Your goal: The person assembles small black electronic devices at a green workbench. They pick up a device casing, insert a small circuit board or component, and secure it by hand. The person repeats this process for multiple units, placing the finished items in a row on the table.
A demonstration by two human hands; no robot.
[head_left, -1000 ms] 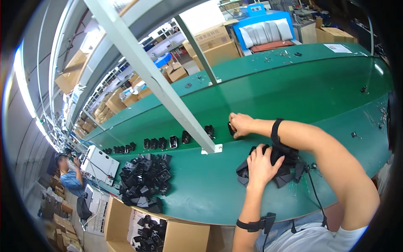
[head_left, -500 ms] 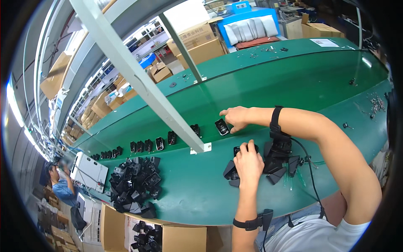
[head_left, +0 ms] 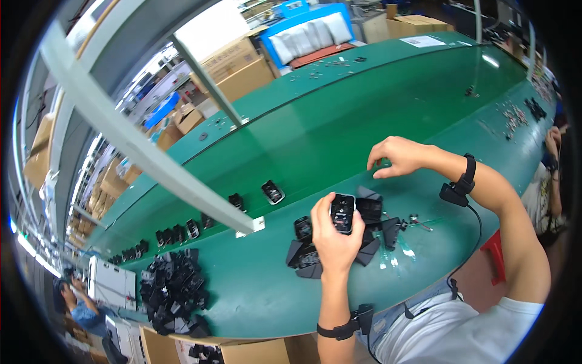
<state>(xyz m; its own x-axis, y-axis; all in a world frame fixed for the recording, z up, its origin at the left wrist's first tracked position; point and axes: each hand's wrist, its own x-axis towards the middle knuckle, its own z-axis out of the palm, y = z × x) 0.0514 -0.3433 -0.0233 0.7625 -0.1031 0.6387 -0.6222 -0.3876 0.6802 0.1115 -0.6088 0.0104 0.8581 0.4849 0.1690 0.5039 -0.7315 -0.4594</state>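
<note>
My left hand point(head_left: 334, 238) grips a small black plastic housing point(head_left: 343, 213) with a pale rim, its hollow side facing up, between thumb and fingers. Around that hand lie several dark angular plastic parts point(head_left: 370, 205) on the green table. My right hand point(head_left: 400, 156) hovers to the right near the belt edge, fingers bent and apart, with nothing visible in them. Another black housing point(head_left: 273, 192) with a pale rim rests on the green belt, left of both hands.
More housings point(head_left: 192, 229) line the belt to the left. A heap of black parts point(head_left: 174, 291) covers the table's left side, with a cardboard box point(head_left: 254, 352) below. A grey metal post point(head_left: 139, 145) stands before the belt. Small screws point(head_left: 515, 118) lie far right; people sit at both sides.
My right hand has left the housing on the belt and moved right. My left hand now holds up a housing from among the parts. The view has turned toward the right.
</note>
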